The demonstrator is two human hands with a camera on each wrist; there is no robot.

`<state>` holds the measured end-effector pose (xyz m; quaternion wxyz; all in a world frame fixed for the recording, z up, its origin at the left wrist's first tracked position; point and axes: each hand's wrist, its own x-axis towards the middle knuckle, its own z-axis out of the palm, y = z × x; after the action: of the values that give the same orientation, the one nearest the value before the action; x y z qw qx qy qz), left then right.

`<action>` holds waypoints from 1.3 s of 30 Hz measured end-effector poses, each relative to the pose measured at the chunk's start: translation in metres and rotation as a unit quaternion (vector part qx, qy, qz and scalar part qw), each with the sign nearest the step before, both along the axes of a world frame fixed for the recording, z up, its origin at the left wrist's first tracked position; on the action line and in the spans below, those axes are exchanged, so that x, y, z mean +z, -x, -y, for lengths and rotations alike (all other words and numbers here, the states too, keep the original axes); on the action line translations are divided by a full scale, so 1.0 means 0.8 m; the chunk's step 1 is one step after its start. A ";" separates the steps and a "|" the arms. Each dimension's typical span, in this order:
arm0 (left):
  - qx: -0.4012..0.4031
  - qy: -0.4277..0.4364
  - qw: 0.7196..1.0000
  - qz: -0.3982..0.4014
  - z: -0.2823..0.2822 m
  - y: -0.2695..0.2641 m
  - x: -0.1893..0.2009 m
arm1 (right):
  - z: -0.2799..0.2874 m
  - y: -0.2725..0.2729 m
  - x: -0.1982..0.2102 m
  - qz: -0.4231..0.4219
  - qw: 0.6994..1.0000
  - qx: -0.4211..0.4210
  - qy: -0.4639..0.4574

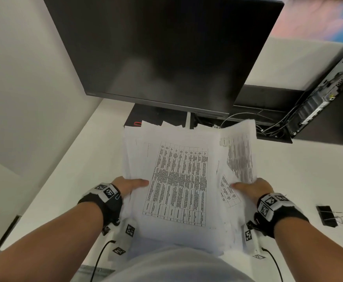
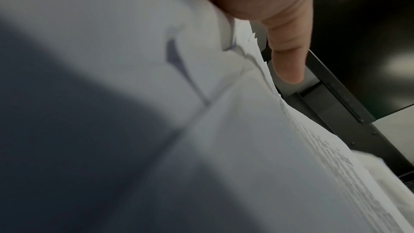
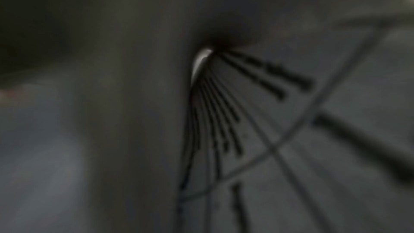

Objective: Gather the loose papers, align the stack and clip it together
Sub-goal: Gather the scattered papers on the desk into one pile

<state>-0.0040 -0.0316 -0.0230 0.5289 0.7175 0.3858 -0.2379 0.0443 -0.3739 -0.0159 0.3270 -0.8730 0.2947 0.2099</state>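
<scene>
White worktop (image 1: 288, 180) carries a black binder clip (image 1: 327, 216); left hand (image 1: 129, 185) and right hand (image 1: 254, 188) both grasp the uneven stack of printed white papers (image 1: 178, 186).

One stack of papers (image 1: 178, 186), two hands, left (image 1: 129, 185) and right (image 1: 255, 188). One binder clip (image 1: 327, 215) and one monitor (image 1: 162, 51) on the tabletop (image 1: 299, 180).

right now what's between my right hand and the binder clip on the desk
In the head view, only the wrist strap and a bare strip of white desk separate the right hand from the binder clip.
</scene>
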 end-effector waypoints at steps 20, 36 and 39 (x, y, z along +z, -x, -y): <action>-0.061 -0.104 0.992 -0.034 0.007 -0.007 -0.001 | 0.069 0.049 0.109 0.234 0.968 -0.055 0.076; -0.051 -0.091 0.994 -0.025 0.009 -0.001 0.005 | 0.020 0.065 0.045 0.118 0.962 -0.155 -0.193; -0.022 -0.063 0.998 0.000 0.010 0.002 0.006 | -0.004 0.068 -0.003 0.058 0.970 -0.105 -0.210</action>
<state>-0.0058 -0.0398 -0.0179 0.4769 0.7580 0.3842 -0.2247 -0.0105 -0.3709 -0.0184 0.5396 -0.7597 0.3150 0.1801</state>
